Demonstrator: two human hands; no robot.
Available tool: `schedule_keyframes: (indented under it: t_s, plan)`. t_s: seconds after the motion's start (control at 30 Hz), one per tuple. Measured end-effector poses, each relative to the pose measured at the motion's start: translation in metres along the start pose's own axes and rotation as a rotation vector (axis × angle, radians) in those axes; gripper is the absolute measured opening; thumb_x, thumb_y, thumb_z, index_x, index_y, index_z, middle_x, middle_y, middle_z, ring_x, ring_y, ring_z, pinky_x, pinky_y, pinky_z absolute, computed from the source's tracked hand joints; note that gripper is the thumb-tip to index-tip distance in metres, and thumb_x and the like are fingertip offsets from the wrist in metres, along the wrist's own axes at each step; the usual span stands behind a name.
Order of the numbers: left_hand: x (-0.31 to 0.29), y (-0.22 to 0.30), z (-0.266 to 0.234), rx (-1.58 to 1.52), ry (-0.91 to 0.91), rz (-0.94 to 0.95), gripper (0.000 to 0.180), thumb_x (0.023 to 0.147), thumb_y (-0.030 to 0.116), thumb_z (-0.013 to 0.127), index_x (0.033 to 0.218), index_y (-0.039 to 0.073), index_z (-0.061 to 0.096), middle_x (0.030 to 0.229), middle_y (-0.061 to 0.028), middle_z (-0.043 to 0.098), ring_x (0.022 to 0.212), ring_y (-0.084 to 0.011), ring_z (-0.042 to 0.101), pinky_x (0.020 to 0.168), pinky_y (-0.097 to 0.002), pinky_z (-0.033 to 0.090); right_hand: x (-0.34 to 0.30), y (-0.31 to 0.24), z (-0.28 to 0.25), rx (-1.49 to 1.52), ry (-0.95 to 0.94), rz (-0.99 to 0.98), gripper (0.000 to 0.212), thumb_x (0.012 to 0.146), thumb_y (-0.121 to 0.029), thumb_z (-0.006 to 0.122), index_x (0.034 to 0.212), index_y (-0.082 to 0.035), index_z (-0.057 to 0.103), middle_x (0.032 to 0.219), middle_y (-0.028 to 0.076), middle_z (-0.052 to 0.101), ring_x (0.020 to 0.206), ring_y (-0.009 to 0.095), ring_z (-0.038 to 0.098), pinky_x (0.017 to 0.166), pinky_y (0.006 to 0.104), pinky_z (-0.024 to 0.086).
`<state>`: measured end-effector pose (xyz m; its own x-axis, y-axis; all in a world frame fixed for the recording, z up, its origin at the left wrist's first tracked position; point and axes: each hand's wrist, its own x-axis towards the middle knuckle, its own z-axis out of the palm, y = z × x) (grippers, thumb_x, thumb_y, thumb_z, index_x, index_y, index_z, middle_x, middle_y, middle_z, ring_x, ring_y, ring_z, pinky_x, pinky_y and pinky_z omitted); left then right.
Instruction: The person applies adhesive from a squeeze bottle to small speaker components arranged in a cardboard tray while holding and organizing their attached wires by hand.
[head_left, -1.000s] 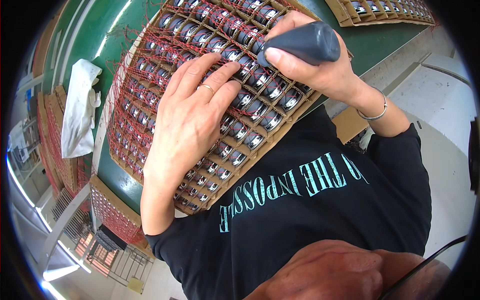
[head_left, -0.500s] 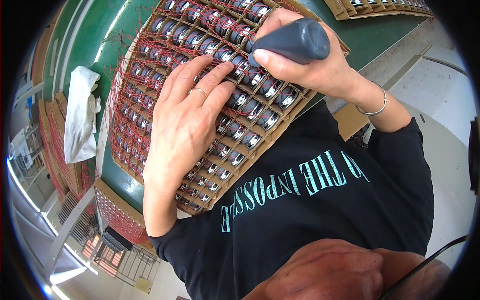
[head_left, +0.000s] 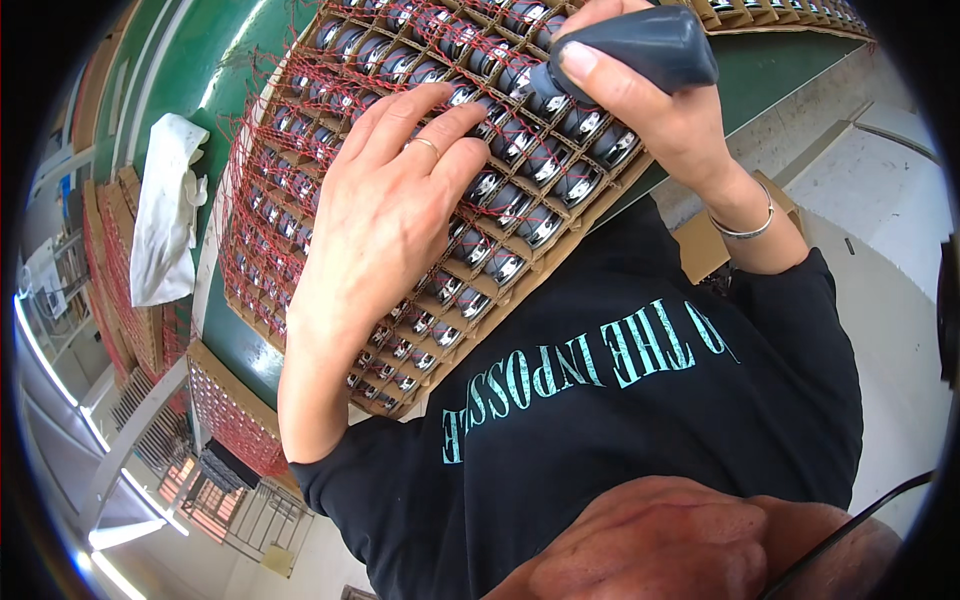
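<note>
A cardboard tray with dividers holds rows of small round metal-and-dark parts, which look like little speakers, with thin red and dark wires lying over them. My left hand rests on the tray, fingers apart, its fingertips touching the parts and wires near the middle rows. In my right hand is a dark squeeze bottle, tilted so its nozzle points down-left at a part near the tray's right side. The nozzle's very tip is hard to make out, and so is whether it touches.
Under the tray is a green tabletop. A white cloth lies to the left, with more wired trays beyond it. Another divided tray sits at the upper right. A cardboard box stands beside my right side.
My right hand has carried the bottle to the right and slightly up, over other cells of the tray. My left hand has slid a little to the right, still on the parts.
</note>
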<state>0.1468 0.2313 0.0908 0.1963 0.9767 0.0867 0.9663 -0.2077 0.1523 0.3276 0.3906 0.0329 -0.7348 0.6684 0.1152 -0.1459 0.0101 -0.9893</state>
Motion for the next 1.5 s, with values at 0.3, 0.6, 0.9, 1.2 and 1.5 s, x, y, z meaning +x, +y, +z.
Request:
schedule_keyframes:
  t_s: [0.3, 0.6, 0.9, 1.2, 1.5]
  plan:
    - [-0.002, -0.002, -0.003, 0.038, -0.038, 0.026, 0.031, 0.074, 0.0, 0.065, 0.104, 0.006, 0.068, 0.125, -0.0059, 0.067, 0.125, -0.0306, 0.058, 0.107, -0.046, 0.048, -0.006, -0.001, -0.004, -0.056, 0.008, 0.032, 0.018, 0.09, -0.012, 0.076, 0.1, -0.002, 0.065, 0.09, 0.0, 0.066, 0.082, 0.006, 0.058, 0.074, 0.0246, 0.049]
    - [-0.029, 0.012, -0.022, 0.068, 0.023, -0.103, 0.037, 0.072, -0.001, 0.068, 0.109, 0.006, 0.069, 0.124, -0.0079, 0.067, 0.123, -0.0318, 0.059, 0.104, -0.0472, 0.05, -0.027, -0.002, -0.017, -0.229, -0.138, -0.085, 0.022, 0.088, -0.013, 0.069, 0.102, 0.005, 0.068, 0.095, 0.009, 0.068, 0.086, 0.013, 0.064, 0.076, 0.0283, 0.05]
    - [-0.052, 0.03, -0.028, 0.042, 0.128, -0.186, 0.033, 0.07, 0.002, 0.076, 0.103, 0.007, 0.072, 0.105, -0.0067, 0.07, 0.111, -0.0299, 0.066, 0.097, -0.046, 0.054, -0.023, 0.001, -0.012, -0.399, -0.163, -0.128, 0.023, 0.088, -0.015, 0.074, 0.102, 0.002, 0.068, 0.096, 0.007, 0.068, 0.086, 0.012, 0.064, 0.078, 0.0285, 0.051]
    - [-0.058, 0.022, -0.028, 0.067, 0.217, -0.205, 0.029, 0.069, 0.0, 0.078, 0.098, 0.006, 0.073, 0.102, -0.0072, 0.072, 0.106, -0.0295, 0.068, 0.091, -0.0436, 0.055, -0.024, 0.003, -0.015, -0.39, -0.179, -0.118, 0.024, 0.09, -0.015, 0.074, 0.103, 0.003, 0.068, 0.096, 0.008, 0.069, 0.088, 0.013, 0.065, 0.08, 0.0287, 0.051]
    - [-0.062, 0.019, -0.035, 0.078, 0.182, -0.234, 0.029, 0.071, 0.001, 0.078, 0.099, 0.006, 0.074, 0.103, -0.0069, 0.072, 0.107, -0.0294, 0.067, 0.093, -0.0428, 0.054, -0.022, 0.001, -0.015, -0.409, -0.201, -0.137, 0.025, 0.089, -0.016, 0.074, 0.103, 0.003, 0.069, 0.097, 0.01, 0.069, 0.089, 0.016, 0.065, 0.081, 0.0298, 0.051]
